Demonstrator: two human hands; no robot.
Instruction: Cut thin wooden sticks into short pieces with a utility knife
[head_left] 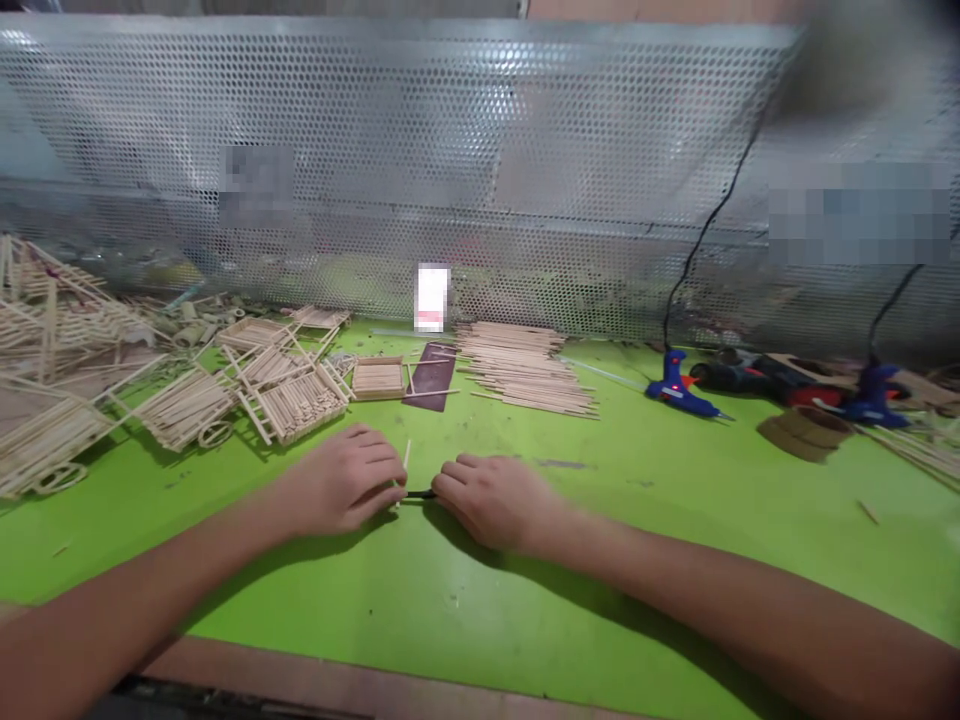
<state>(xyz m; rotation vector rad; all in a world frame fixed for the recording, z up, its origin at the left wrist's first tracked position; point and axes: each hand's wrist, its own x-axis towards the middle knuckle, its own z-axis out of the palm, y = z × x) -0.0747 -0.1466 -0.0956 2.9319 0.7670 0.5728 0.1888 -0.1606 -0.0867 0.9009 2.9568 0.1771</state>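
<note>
This is a craft workshop: a long green workbench [525,590] runs before a perforated metal screen [375,130]. Blue hot glue guns [679,388] lie at the right, a stack of wooden sticks [525,370] stands toward the far edge, and small stick-built carts [292,395] crowd the left.

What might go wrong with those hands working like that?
The thin pale stick by the left hand might slip, and the small black piece between it and the right hand could drop. If hot, the blue glue gun might burn a reaching hand; its black cord could snag.
</note>
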